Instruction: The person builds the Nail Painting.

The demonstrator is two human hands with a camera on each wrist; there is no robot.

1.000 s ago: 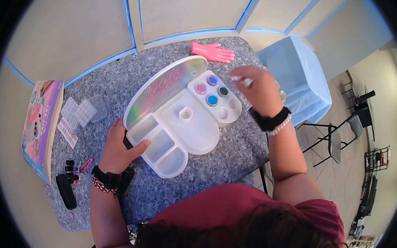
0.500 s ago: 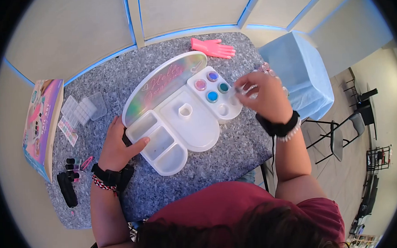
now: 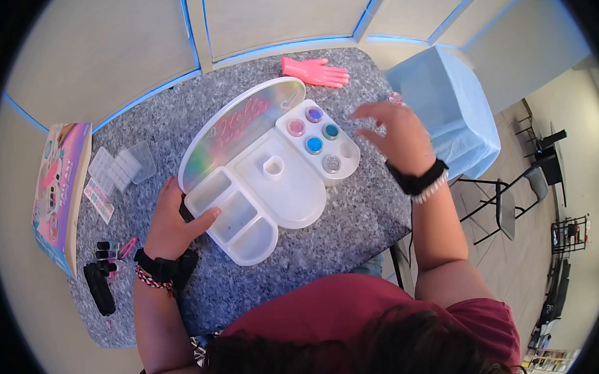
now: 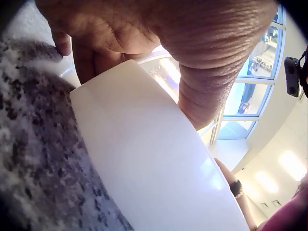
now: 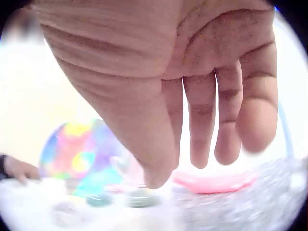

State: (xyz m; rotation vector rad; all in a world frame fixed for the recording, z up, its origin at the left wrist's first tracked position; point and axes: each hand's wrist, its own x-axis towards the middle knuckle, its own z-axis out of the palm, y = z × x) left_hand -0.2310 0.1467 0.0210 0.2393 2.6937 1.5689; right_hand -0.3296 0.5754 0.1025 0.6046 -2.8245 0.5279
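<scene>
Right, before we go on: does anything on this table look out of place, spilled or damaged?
One small thing: a tiny pink piece lies alone on the grey speckled tabletop, near the long black object; it looks stray, though too small to identify. The white plastic compartment tray shows no obvious spill or damage.

room: above pots (image 3: 314, 145) | barrier: upright panel (image 3: 242, 125) | beyond: pink model hand (image 3: 315, 72)

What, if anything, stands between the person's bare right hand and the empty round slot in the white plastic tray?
Nothing visible: the bare right hand hovers right of the white plastic tray, while the round green pot and round silver-glitter pot sit left of the empty slot, outside that path.
</scene>
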